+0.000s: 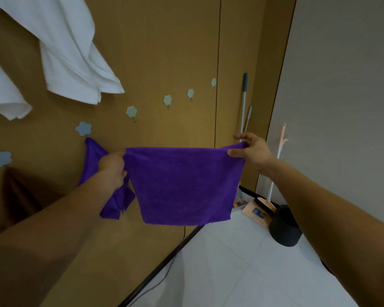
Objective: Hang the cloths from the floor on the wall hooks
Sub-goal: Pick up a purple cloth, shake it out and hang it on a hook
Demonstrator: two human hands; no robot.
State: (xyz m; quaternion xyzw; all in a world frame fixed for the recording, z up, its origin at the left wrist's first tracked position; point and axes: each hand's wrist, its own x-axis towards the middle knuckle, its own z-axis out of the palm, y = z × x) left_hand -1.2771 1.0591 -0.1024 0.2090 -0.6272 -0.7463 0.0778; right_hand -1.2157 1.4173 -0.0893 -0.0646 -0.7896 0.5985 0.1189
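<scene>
Both hands pinching purple cloth [184, 187] by top corners, left hand [112, 168] and right hand [252, 152] spread apart, cloth hanging flat in front of wall [164, 52], below empty hooks [167, 100]. Second purple cloth [93, 156] hanging on a hook.

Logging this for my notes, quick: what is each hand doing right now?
Left hand: grips the purple cloth by its upper left corner.
Right hand: pinches the same cloth's upper right corner.
</scene>
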